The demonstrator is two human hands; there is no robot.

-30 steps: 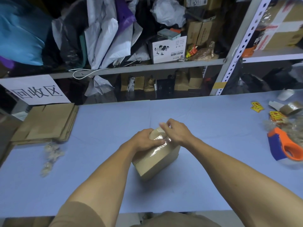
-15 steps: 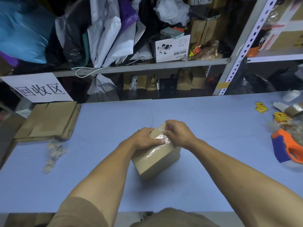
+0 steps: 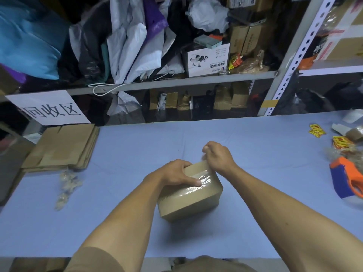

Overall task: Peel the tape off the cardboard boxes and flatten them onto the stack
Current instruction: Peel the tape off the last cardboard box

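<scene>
Here, box (image 3: 189, 195) under both hands' grip.

Person at workbench, seen from above | short tan-brown sleeve (image 3: 94, 260) covering left upper arm, ending above the elbow | both forearms bare | left hand (image 3: 174, 173) and right hand (image 3: 218, 156) ungloved, no rings visible | matching tan-brown garment front (image 3: 208, 265) along the bottom edge

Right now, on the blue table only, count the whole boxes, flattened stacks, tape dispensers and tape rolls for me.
Cardboard box: 1
Stack of flattened cardboard: 1
Tape dispenser: 1
Tape roll: 1, partly cut off by the frame
Total: 4
</scene>
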